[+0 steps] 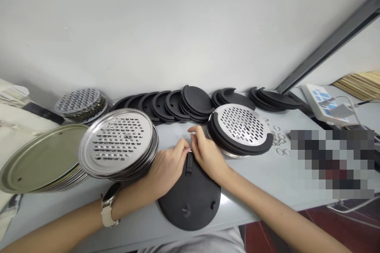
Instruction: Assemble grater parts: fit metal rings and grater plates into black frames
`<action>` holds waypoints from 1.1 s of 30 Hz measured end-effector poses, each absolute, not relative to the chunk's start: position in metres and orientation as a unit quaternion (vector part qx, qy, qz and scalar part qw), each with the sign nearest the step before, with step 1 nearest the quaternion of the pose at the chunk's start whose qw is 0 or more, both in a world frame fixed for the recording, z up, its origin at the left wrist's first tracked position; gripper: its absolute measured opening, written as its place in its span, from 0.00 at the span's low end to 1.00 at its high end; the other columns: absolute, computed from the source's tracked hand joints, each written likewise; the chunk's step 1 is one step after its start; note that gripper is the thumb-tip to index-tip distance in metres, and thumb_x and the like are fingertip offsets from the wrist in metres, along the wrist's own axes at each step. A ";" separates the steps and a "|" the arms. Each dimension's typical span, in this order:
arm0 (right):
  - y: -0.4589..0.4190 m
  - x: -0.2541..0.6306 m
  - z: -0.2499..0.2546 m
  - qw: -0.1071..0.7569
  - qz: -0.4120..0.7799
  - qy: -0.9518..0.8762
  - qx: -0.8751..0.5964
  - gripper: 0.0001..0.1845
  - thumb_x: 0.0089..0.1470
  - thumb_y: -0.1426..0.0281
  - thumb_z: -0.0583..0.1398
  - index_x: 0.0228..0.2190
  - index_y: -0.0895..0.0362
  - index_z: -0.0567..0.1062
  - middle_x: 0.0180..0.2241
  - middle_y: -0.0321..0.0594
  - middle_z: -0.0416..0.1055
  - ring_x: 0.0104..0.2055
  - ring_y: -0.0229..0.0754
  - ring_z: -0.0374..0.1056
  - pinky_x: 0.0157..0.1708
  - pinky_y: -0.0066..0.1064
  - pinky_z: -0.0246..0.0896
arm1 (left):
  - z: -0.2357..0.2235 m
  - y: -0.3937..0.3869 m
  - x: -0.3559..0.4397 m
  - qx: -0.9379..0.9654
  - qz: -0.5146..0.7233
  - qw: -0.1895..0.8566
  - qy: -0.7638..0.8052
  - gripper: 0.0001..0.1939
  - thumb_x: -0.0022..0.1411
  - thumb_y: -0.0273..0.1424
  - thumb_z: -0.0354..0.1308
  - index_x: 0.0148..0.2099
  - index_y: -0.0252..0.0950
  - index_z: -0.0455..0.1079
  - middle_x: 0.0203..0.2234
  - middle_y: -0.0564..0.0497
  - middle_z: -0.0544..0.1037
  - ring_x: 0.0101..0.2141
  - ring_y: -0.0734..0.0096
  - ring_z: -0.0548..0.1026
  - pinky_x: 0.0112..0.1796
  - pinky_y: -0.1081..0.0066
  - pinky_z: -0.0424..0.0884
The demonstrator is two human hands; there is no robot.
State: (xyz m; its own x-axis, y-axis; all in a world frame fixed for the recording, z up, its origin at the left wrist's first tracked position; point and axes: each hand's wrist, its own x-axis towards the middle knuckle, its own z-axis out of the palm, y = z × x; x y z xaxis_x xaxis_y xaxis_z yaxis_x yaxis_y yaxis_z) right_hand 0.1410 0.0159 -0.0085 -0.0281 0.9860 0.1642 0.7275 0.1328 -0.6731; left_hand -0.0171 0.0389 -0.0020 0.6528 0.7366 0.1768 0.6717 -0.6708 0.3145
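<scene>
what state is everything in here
black disc, flat on table, strap lying on it
left hand, fingertips at black disc's top edge
right hand, fingertips at same edge
holed steel discs, stacked, tilted
metal lids, stacked
ringed steel disc, black ring fitted round it
black rings, leaning in a row
small metal rings, loose on table

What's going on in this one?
A person's left hand and right hand meet at the top edge of a black disc on a grey table, fingertips pinching there. Nearby are a stack of perforated steel discs, a perforated disc set in a black ring, and loose metal rings.
</scene>
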 end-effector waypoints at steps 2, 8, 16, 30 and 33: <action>0.016 0.141 -0.009 0.309 0.205 -0.688 -0.624 0.11 0.64 0.72 0.45 0.48 0.56 0.58 0.23 0.31 0.61 0.22 0.41 0.66 0.26 0.29 0.58 | -0.002 0.039 -0.017 0.903 0.148 0.110 0.389 0.10 0.71 0.30 0.41 0.39 0.38 0.61 0.24 0.55 0.74 0.24 0.67 0.75 0.24 0.71 0.57; 0.017 0.141 -0.008 0.297 0.196 -0.690 -0.630 0.12 0.64 0.73 0.45 0.48 0.56 0.59 0.22 0.31 0.61 0.22 0.42 0.66 0.26 0.29 0.58 | -0.002 0.039 -0.016 0.905 0.130 0.105 0.392 0.10 0.72 0.31 0.40 0.40 0.38 0.61 0.24 0.54 0.74 0.23 0.66 0.75 0.23 0.70 0.57; 0.018 0.140 -0.008 0.282 0.168 -0.696 -0.639 0.11 0.63 0.73 0.45 0.47 0.57 0.60 0.23 0.34 0.66 0.22 0.42 0.67 0.25 0.28 0.56 | -0.003 0.040 -0.017 0.907 0.131 0.103 0.386 0.11 0.72 0.32 0.39 0.40 0.38 0.61 0.24 0.55 0.75 0.24 0.69 0.75 0.24 0.73 0.59; 0.018 0.140 -0.005 0.268 0.175 -0.700 -0.639 0.12 0.63 0.73 0.44 0.47 0.58 0.60 0.20 0.32 0.64 0.21 0.42 0.66 0.24 0.28 0.55 | 0.001 0.039 -0.015 0.911 0.101 0.083 0.392 0.12 0.72 0.31 0.38 0.39 0.37 0.62 0.22 0.53 0.74 0.23 0.67 0.75 0.23 0.72 0.59; 0.018 0.140 -0.005 0.264 0.178 -0.697 -0.642 0.11 0.64 0.73 0.44 0.47 0.58 0.60 0.21 0.33 0.65 0.22 0.43 0.67 0.24 0.28 0.56 | 0.002 0.039 -0.014 0.908 0.094 0.080 0.399 0.13 0.72 0.31 0.38 0.40 0.37 0.63 0.22 0.53 0.74 0.23 0.66 0.75 0.23 0.73 0.59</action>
